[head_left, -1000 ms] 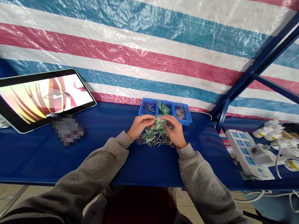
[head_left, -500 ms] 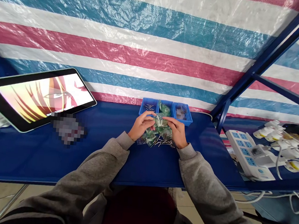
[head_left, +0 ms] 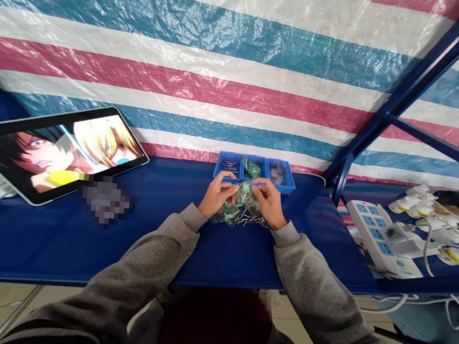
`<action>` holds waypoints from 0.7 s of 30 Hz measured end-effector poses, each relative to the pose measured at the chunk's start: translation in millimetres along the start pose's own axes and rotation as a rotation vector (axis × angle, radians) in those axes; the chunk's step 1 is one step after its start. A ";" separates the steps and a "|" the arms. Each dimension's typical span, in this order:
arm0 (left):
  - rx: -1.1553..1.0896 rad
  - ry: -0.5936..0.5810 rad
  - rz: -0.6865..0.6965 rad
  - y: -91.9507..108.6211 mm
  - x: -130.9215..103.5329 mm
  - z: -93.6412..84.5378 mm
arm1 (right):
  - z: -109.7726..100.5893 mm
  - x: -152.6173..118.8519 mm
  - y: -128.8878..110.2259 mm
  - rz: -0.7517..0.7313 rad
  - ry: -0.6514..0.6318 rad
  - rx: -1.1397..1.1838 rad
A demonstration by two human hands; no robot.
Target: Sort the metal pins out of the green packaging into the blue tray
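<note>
Two hands (head_left: pixel 216 196) (head_left: pixel 269 203) partly cover a blurry green packet (head_left: pixel 245 193).

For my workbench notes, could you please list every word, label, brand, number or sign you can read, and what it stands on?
No text can be read.
Any markings on these are too small or blurred:
the green packet;
the white power strip;
the yellow-marked white objects.
The display screen shows a cartoon picture with no legible words.

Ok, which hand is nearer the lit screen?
Left. The left hand is right of the screen, at the left edge of the green packet; the right hand is farther, at the packet's right edge.
</note>
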State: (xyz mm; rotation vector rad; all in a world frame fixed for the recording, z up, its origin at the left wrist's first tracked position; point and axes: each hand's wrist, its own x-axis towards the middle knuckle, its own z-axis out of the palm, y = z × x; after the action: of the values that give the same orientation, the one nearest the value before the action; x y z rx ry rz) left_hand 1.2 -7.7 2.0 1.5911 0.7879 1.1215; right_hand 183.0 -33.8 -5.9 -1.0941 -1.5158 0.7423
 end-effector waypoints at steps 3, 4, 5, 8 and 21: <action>-0.079 0.014 -0.002 -2.0 2.0 -1.4 | -2.5 -1.0 -2.2 -0.050 -0.017 -0.037; -0.091 0.015 0.004 -2.8 2.7 -2.4 | -2.8 -0.7 -2.5 -0.052 -0.030 -0.028; -0.093 0.013 0.012 -3.2 3.3 -3.5 | -2.9 -0.3 -2.6 -0.048 -0.035 -0.010; 0.002 -0.031 0.044 -2.3 3.1 -5.5 | -2.0 2.1 -2.4 -0.061 -0.007 0.011; -0.188 0.028 -0.074 0.6 3.2 -4.2 | -3.2 2.6 -3.0 -0.070 -0.035 -0.003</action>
State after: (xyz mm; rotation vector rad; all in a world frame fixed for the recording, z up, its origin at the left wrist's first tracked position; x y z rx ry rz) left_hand -1.6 -3.7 3.9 1.3819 0.7309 1.1322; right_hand 185.3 -32.9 -1.4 -1.0304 -1.5771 0.7141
